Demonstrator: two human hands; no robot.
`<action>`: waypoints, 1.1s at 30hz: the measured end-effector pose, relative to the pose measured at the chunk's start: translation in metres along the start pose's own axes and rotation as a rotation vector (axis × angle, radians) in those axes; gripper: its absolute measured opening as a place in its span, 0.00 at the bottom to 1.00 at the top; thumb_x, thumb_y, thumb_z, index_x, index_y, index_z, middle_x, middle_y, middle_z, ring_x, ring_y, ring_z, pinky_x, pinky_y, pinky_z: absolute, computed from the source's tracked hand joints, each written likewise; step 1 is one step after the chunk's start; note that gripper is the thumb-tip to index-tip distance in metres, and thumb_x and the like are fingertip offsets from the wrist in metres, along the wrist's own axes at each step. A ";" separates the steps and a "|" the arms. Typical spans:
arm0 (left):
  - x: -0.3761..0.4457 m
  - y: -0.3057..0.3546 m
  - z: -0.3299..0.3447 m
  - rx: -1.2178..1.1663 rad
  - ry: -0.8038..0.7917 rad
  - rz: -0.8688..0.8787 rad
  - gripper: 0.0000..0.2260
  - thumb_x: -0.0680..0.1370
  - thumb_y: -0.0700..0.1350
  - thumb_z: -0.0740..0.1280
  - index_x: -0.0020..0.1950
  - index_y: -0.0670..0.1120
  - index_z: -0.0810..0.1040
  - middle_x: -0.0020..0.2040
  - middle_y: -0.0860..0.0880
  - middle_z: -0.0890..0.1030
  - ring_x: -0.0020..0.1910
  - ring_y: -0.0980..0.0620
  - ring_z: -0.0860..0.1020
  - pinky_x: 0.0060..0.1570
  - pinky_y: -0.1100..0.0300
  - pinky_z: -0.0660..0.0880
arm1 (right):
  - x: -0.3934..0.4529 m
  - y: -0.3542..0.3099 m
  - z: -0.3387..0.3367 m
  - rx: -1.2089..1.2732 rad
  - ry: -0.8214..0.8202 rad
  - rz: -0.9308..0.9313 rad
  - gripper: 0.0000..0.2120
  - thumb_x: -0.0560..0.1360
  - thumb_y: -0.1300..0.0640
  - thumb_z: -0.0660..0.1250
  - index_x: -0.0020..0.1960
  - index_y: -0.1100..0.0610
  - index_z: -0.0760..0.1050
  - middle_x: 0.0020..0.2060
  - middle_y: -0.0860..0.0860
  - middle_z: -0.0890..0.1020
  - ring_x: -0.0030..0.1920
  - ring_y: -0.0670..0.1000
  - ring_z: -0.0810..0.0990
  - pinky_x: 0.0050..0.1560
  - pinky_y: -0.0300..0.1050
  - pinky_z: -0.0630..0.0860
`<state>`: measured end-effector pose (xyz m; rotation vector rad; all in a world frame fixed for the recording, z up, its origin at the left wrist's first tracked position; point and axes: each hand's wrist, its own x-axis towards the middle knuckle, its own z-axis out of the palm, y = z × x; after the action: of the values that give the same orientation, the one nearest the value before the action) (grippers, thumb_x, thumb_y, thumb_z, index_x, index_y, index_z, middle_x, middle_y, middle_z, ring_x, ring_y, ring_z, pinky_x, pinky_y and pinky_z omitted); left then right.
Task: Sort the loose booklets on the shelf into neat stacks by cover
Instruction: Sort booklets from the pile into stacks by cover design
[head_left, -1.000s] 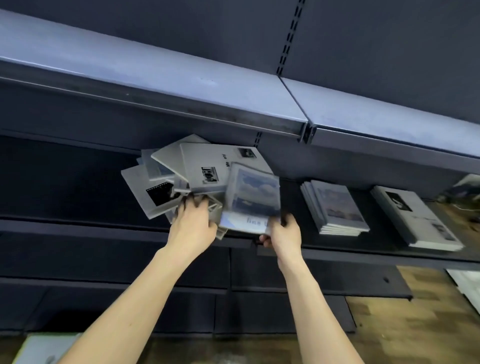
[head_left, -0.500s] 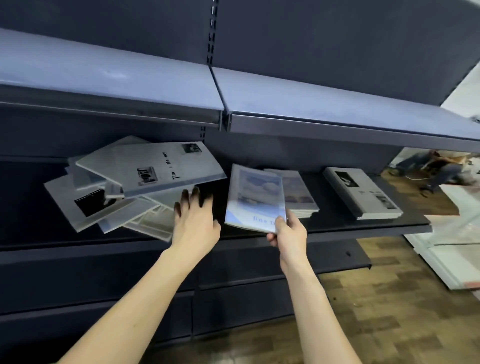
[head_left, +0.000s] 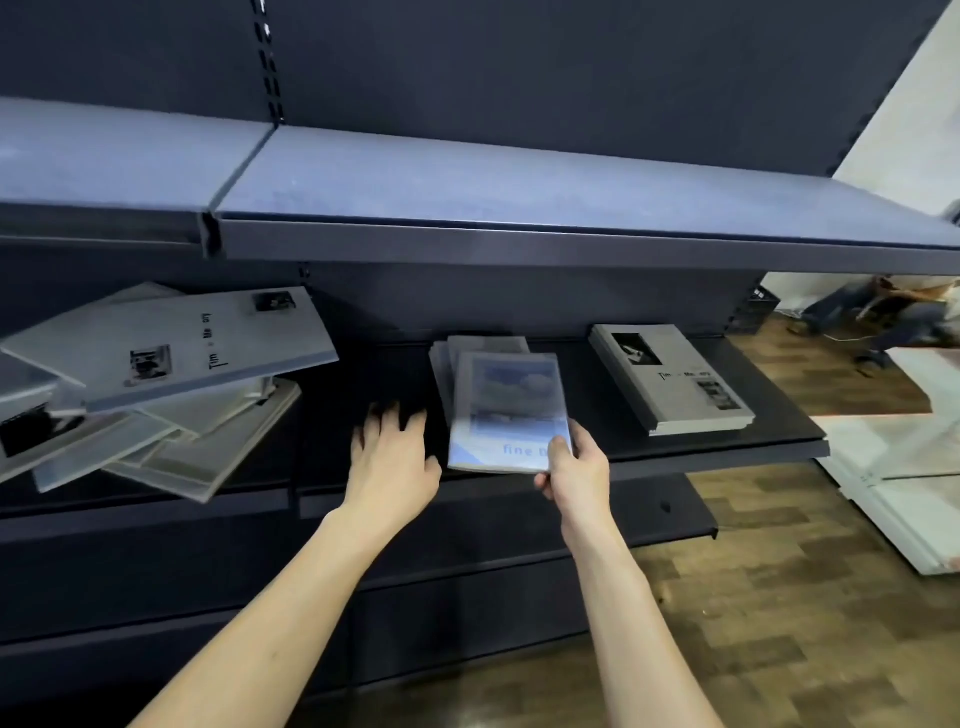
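So in the head view, the right hand (head_left: 574, 467) had a blue booklet (head_left: 508, 410) pinched at its near right corner, thumb on top of the cover and the other fingers curled underneath. That booklet had a cloudy sky picture and the word "fine" in blue along its near edge, and it was a bit blurry. It sat over a stack of similar booklets (head_left: 467, 345) around the middle of the shelf (head_left: 727, 452), with its near edge reaching out to the shelf's front lip. Couldn't tell if it was fully resting on the stack or hovering just above it.

The left hand (head_left: 392, 462) was just left of that, palm down, fingers spread and loose, holding nothing. Its fingertips reached over the front edge onto a bare dark patch of shelf between the blue stack and the mess on the left.

That mess was a loose pile of grey booklets (head_left: 156, 415) at the left end, fanned out at all angles, a few poking out past the front edge. The top grey booklet (head_left: 176, 343) was tilted, with small black photos and sideways lettering on the cover.

Toward the right end of the shelf was a neat grey stack (head_left: 675, 382) with the same sort of cover, squared up and well apart from the blue one.

An upper shelf (head_left: 519, 202) ran above all of it, and wooden floor (head_left: 779, 597) showed at lower right
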<state>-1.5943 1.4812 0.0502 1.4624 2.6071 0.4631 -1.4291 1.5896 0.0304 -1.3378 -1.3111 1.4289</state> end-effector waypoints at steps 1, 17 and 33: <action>0.001 0.007 0.003 0.003 -0.003 -0.012 0.28 0.79 0.48 0.62 0.78 0.49 0.59 0.77 0.43 0.58 0.76 0.40 0.54 0.75 0.45 0.54 | 0.006 0.000 -0.006 -0.011 -0.008 0.004 0.20 0.82 0.59 0.56 0.73 0.52 0.69 0.55 0.52 0.81 0.26 0.46 0.72 0.27 0.37 0.71; 0.033 0.046 0.024 0.034 0.010 -0.133 0.27 0.79 0.47 0.61 0.78 0.51 0.59 0.76 0.42 0.60 0.75 0.38 0.57 0.74 0.43 0.57 | 0.088 -0.011 -0.011 -0.146 -0.120 -0.021 0.19 0.79 0.66 0.53 0.65 0.55 0.73 0.46 0.58 0.80 0.32 0.50 0.75 0.24 0.35 0.70; 0.103 0.029 0.044 -0.022 -0.059 -0.164 0.23 0.82 0.50 0.58 0.77 0.52 0.60 0.78 0.44 0.58 0.78 0.40 0.53 0.75 0.43 0.54 | 0.152 0.000 0.021 -0.750 -0.091 -0.162 0.16 0.80 0.43 0.61 0.60 0.53 0.74 0.51 0.54 0.82 0.47 0.54 0.82 0.42 0.48 0.78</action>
<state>-1.6140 1.5922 0.0224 1.2237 2.6384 0.4215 -1.4735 1.7337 -0.0004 -1.5794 -2.0850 0.9135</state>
